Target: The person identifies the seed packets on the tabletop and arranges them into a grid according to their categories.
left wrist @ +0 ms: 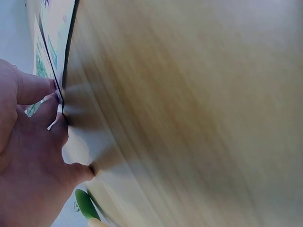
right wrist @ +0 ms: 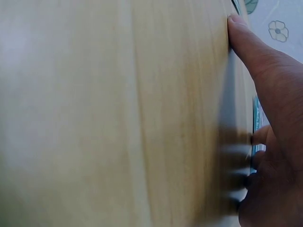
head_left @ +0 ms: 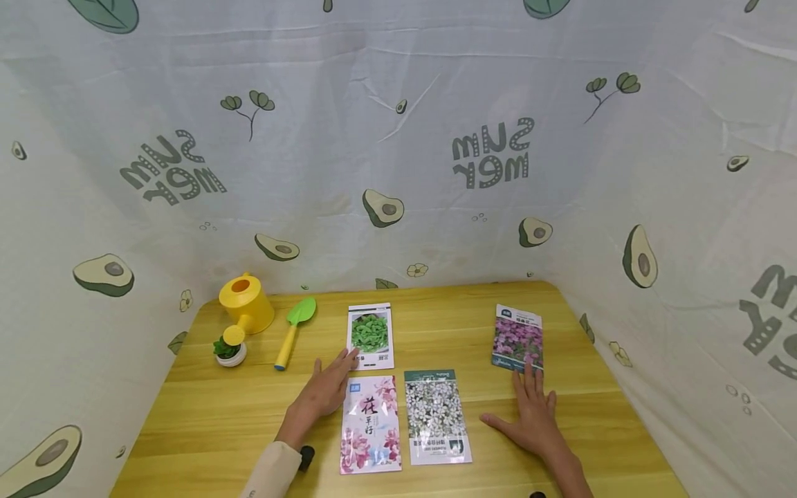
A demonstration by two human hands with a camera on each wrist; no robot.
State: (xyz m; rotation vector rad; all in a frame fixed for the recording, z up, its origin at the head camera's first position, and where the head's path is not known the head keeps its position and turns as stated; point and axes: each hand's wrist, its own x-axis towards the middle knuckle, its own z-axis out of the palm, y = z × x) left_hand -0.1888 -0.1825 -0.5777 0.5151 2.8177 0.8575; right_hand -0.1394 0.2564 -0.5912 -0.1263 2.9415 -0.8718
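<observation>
My left hand lies over the lower left corner of a seed packet with green leaves, its fingers touching it. Just below that is a pink-flowered packet, beside the same hand. In the left wrist view the left hand has its fingertips down at the packets' edges. My right hand is spread, its fingertips at the bottom edge of a purple-flowered packet. The right wrist view shows this hand with thumb apart and fingertips near the tabletop. Between the hands lies a white-flowered packet.
At the back left of the wooden table stand a yellow watering can and a small potted succulent. A toy trowel with a green blade lies to their right. A printed white cloth hangs around the table.
</observation>
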